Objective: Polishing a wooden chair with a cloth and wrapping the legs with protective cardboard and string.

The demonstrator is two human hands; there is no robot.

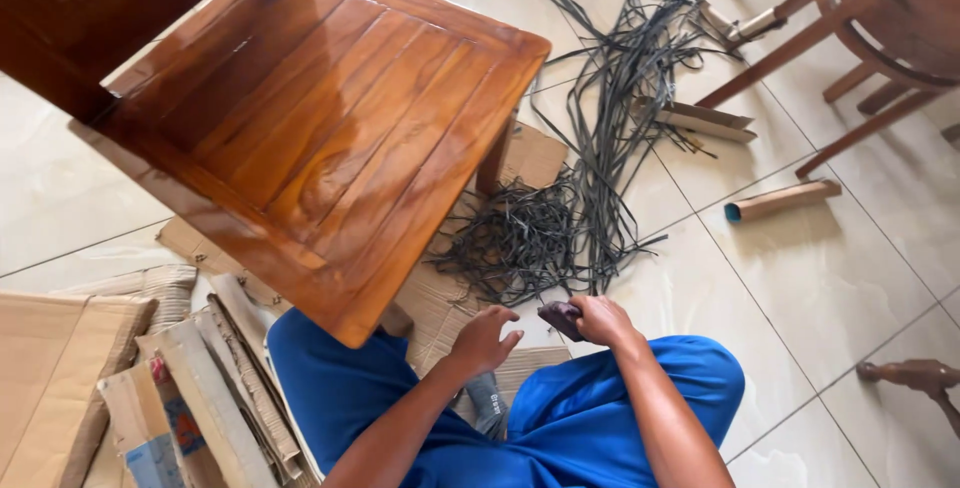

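Observation:
I sit on the floor in blue trousers, both hands low in the middle of the view. My right hand (600,320) grips a small dark tool (560,318) by its handle. My left hand (483,340) rests with loosely curled fingers on flattened cardboard (440,308), holding nothing I can make out. A tangle of dark plastic straps (545,233) lies just beyond both hands. A glossy brown wooden chair (320,118) stands over the cardboard to the left, its seat close above my left knee.
More dark straps (640,48) trail toward the back. A cardboard tube (785,200) and cardboard offcuts (705,120) lie on the tiled floor at right. Other chair legs (860,58) stand at top right. Stacked cardboard pieces (120,378) fill the lower left. A turned wooden leg (915,376) lies at right.

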